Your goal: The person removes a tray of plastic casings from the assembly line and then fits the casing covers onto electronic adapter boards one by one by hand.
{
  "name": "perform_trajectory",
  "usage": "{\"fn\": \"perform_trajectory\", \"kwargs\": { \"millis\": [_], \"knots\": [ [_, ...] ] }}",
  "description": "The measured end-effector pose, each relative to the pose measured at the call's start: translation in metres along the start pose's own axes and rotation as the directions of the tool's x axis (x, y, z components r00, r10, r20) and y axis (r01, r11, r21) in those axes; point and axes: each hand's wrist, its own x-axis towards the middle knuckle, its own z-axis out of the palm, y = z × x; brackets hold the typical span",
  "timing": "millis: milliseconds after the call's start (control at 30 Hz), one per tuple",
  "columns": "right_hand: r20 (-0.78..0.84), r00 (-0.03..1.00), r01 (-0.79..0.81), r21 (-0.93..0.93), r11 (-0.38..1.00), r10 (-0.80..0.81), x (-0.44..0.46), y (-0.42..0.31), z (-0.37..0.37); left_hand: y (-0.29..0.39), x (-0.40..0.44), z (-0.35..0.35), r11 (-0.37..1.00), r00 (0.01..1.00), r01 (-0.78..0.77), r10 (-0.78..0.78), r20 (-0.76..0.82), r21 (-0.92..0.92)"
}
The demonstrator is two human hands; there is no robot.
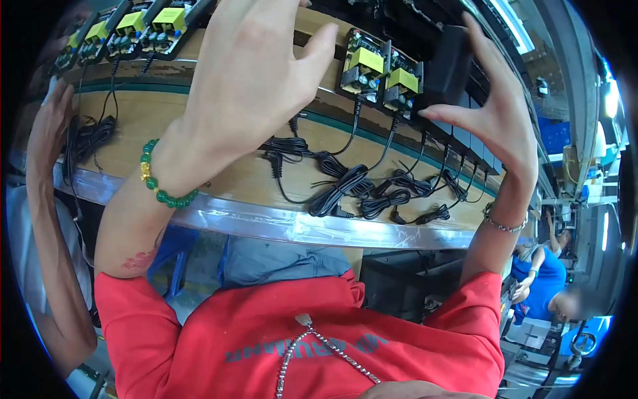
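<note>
My left hand (256,73) reaches over the bench with its back up. Its thumb stands out to the side with nothing against it; the other fingers run past the top edge. My right hand (502,110) spans a black plastic case (446,66), thumb at the near end and a finger at the far end. Left of that case lie two open power adapters, each a circuit board with a yellow transformer: one adapter (363,63) and another adapter (403,81) touching the case's side. Coiled black cables (342,189) trail from them towards me.
More open adapters (169,23) stand in a row at the upper left. Another person's arm (46,153) reaches in there, near a cable bundle (93,136). The bench's taped front edge (279,223) runs before me. A person in blue (541,279) is at the far right.
</note>
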Motion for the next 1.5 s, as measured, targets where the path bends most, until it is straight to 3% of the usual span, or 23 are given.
{"fn": "perform_trajectory", "kwargs": {
  "millis": [33, 100, 200, 333, 667, 767, 867, 900, 933, 1133, 1200, 1233, 1267, 1433, 1500],
  "knots": [
    [0.005, 1.0, -0.004, 0.001, 1.0, 0.004, 0.004, 0.001, 0.002, 0.002, -0.001, -0.001, 0.999, 0.999, 0.034, -0.034, 0.008, -0.024],
    [0.186, 0.979, 0.075, 0.024, 0.997, -0.079, 0.017, -0.002, 0.01, 0.001, -0.003, 0.004, 0.996, 0.999, 0.054, -0.053, 0.012, -0.066],
    [0.293, 0.956, -0.004, 0.101, 0.995, -0.026, 0.021, 0.002, 0.039, 0.004, -0.006, 0.005, 0.999, 0.999, 0.029, -0.027, 0.043, -0.033],
    [0.382, 0.924, -0.016, 0.095, 0.995, -0.022, 0.029, -0.005, 0.027, 0.005, -0.008, 0.003, 0.991, 0.987, 0.111, -0.101, 0.123, -0.074],
    [0.369, 0.925, 0.073, 0.054, 0.996, -0.088, 0.027, 0.004, 0.026, 0.007, -0.005, -0.001, 0.983, 0.975, 0.155, -0.137, 0.176, -0.095],
    [0.344, 0.938, -0.023, -0.079, 0.997, 0.048, 0.023, -0.012, 0.024, 0.007, -0.006, -0.001, 0.974, 0.974, 0.188, -0.168, 0.149, -0.127],
    [0.405, 0.914, -0.044, 0.067, 0.997, 0.013, 0.029, 0.002, 0.027, 0.007, -0.008, -0.001, 0.979, 0.974, 0.187, -0.174, 0.144, -0.084],
    [0.337, 0.939, 0.063, 0.032, 0.997, -0.07, 0.03, 0.009, 0.031, 0.007, -0.008, -0.001, 0.981, 0.975, 0.18, -0.169, 0.144, -0.068],
    [0.332, 0.94, 0.067, 0.032, 0.997, -0.073, 0.03, 0.013, 0.03, 0.006, -0.008, 0.0, 0.984, 0.978, 0.167, -0.157, 0.139, -0.066],
    [0.409, 0.912, -0.055, 0.162, 0.985, -0.016, 0.026, 0.002, 0.03, 0.011, -0.006, -0.003, 0.98, 0.966, 0.192, -0.179, 0.188, -0.055],
    [0.38, 0.922, 0.003, 0.188, 0.982, -0.075, 0.025, 0.007, 0.031, 0.011, -0.006, -0.003, 0.975, 0.951, 0.222, -0.212, 0.226, -0.015],
    [0.407, 0.911, -0.029, 0.205, 0.978, -0.058, 0.026, 0.006, 0.029, 0.008, -0.011, 0.004, 0.983, 0.975, 0.177, -0.171, 0.14, -0.037],
    [0.427, 0.903, -0.05, 0.229, 0.972, -0.054, 0.029, 0.004, 0.029, 0.008, -0.013, 0.005, 0.978, 0.968, 0.207, -0.201, 0.151, -0.028],
    [0.576, 0.812, -0.23, 0.173, 0.958, 0.091, 0.042, -0.008, 0.019, 0.005, -0.014, 0.008, 0.963, 0.954, 0.249, -0.225, 0.197, -0.106],
    [0.556, 0.83, -0.129, 0.099, 0.987, 0.052, 0.04, -0.007, 0.018, -0.008, -0.01, 0.008, 0.991, 0.983, 0.132, -0.129, 0.134, -0.012]
  ]
}}
